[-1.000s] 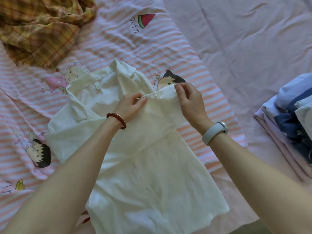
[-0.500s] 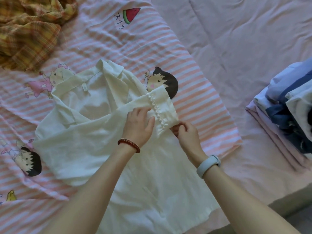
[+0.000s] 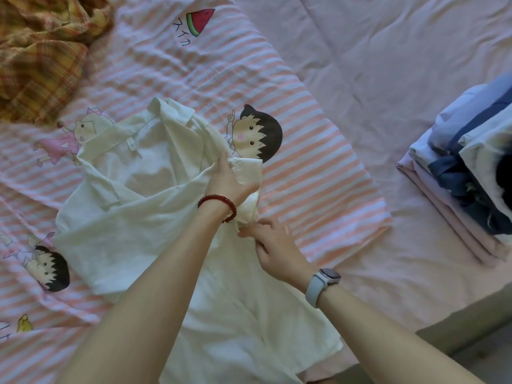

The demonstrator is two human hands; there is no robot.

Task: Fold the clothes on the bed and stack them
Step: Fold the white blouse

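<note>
Where the striped sheet (image 3: 318, 167) with cartoon prints covers the bed (image 3: 388, 79), a crumpled plaid cloth (image 3: 41, 51) lies at the far left corner. To its right and nearer the person, a white shirt (image 3: 133, 217) is spread flat on the sheet, collar pointing away and hem toward the near edge of the bed, with one sleeve folded across its front. The left hand (image 3: 227, 181), with a red bead bracelet (image 3: 219, 203) on its wrist, lies on the cuff end of that sleeve near the shirt's right edge, its fingers laid over the cloth; I cannot tell whether they curl round it. Just below, the right hand (image 3: 274, 245) pinches the shirt's right edge between thumb and fingertips; a pale watch (image 3: 321, 284) sits on that wrist. Well apart at the far right, a stack of folded clothes (image 3: 465, 167) in blue, white and pink rests on the plain pink bedding.
</note>
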